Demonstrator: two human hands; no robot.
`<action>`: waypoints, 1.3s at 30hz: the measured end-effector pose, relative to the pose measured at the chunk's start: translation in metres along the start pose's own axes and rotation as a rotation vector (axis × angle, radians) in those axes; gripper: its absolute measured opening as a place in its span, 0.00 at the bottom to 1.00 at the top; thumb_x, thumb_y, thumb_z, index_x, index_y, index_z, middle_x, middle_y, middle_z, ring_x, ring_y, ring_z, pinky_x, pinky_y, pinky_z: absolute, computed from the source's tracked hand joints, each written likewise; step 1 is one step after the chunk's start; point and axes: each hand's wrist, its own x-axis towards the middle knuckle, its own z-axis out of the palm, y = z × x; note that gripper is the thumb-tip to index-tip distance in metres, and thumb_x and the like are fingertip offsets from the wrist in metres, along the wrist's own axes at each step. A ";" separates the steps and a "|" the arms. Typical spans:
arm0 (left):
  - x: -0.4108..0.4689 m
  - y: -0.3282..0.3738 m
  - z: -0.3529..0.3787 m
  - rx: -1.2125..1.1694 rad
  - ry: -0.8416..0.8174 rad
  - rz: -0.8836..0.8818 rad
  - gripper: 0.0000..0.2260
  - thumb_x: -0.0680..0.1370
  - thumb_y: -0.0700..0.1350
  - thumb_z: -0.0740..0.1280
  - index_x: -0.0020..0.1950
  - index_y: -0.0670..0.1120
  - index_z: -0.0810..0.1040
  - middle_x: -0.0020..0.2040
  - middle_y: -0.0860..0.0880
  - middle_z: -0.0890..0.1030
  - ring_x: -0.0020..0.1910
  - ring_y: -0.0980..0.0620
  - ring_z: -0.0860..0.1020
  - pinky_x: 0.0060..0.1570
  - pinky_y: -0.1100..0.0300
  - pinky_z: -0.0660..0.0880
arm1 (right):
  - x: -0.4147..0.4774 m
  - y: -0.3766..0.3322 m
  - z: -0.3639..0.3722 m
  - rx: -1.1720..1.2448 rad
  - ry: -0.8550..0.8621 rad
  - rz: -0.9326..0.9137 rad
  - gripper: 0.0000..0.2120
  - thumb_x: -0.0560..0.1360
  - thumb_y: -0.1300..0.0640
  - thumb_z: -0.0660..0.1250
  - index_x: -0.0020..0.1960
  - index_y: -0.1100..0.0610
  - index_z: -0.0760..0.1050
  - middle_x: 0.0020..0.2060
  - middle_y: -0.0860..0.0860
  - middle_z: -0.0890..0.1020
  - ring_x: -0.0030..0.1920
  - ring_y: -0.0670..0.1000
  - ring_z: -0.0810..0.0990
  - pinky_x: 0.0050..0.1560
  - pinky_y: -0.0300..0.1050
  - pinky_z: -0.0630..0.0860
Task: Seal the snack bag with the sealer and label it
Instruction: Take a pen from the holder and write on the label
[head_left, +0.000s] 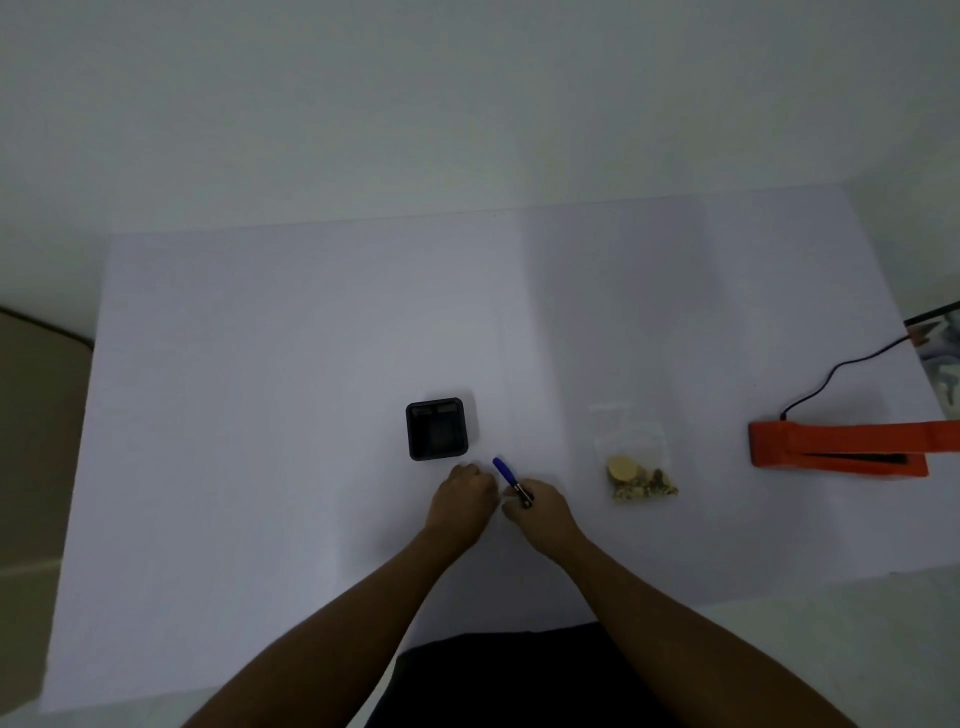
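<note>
So the white table is a big smooth matte sheet, basically featureless, and I think that's the first trap: whatever label the person is writing on is white on white, and I honestly can't make it out under their hands. A small slip like that could slide around or get lost easily.

Next biggest is the orange sealer at the right edge, a long hard-looking wedge with its arm raised a little and a black cord trailing off the table. It sits well apart from everything else, and if that cord gets snagged by a sleeve or elbow it could drag the thing.

The black square tray sits just beyond the hands, looks like rigid plastic.

The snack bag lies flat between the hands and the sealer: clear crinkly film, pale round biscuits and crumbly bits bunched at the near end. I can't tell if the top is sealed. If crumbs are near the mouth, the seal may not hold.

Left hand is curled knuckles-up, pressing on the table; what's under it is hidden. Right hand has its fingers pinched around a blue pen, tilted away. Ink smearing seems a risk.
</note>
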 end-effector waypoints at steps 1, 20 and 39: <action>0.001 0.001 -0.002 -0.019 -0.005 -0.009 0.09 0.80 0.45 0.65 0.48 0.41 0.82 0.48 0.43 0.80 0.49 0.49 0.75 0.49 0.58 0.75 | 0.001 0.000 0.000 -0.012 0.022 -0.011 0.07 0.77 0.61 0.65 0.40 0.54 0.76 0.34 0.48 0.77 0.33 0.43 0.73 0.32 0.30 0.67; 0.009 0.006 -0.043 -1.097 -0.373 -0.793 0.06 0.76 0.44 0.68 0.42 0.44 0.81 0.30 0.52 0.79 0.26 0.56 0.65 0.26 0.64 0.60 | 0.001 -0.006 -0.008 0.190 0.171 -0.110 0.10 0.81 0.56 0.62 0.42 0.58 0.75 0.32 0.48 0.73 0.32 0.45 0.69 0.35 0.38 0.67; 0.020 0.012 -0.004 -0.675 -0.113 -0.594 0.09 0.78 0.44 0.67 0.42 0.40 0.84 0.38 0.44 0.83 0.34 0.52 0.77 0.37 0.58 0.77 | 0.012 -0.029 -0.002 0.382 0.371 -0.109 0.09 0.78 0.57 0.67 0.43 0.63 0.76 0.35 0.59 0.83 0.30 0.54 0.82 0.27 0.42 0.76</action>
